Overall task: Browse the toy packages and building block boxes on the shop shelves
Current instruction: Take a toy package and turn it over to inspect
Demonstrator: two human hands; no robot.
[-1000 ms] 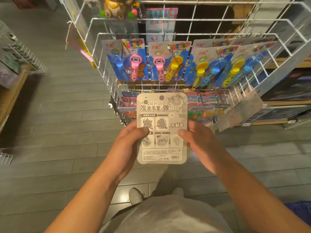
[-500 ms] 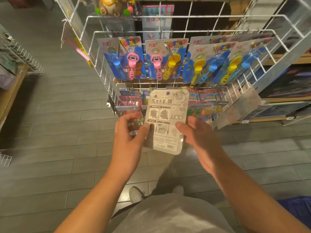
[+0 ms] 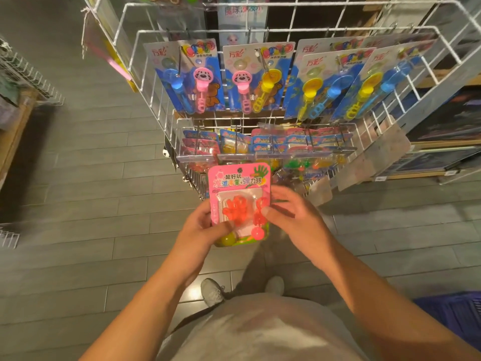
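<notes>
Toy package [image 3: 239, 201]: a pink blister card, held face-up in front of the wire rack [image 3: 263, 123], above the floor.
Long axis: set upright, the hang-hole end pointed toward the rack's lower pegs.
Left hand [image 3: 200, 230]: the grip is closed on the card's lower left edge, thumb laid across the front.
Right hand [image 3: 291, 214]: the right edge is pinched by thumb and fingers.
Relation for re-hanging: the pegs lie just beyond the card's top; both hands are judged about equally near.
</notes>
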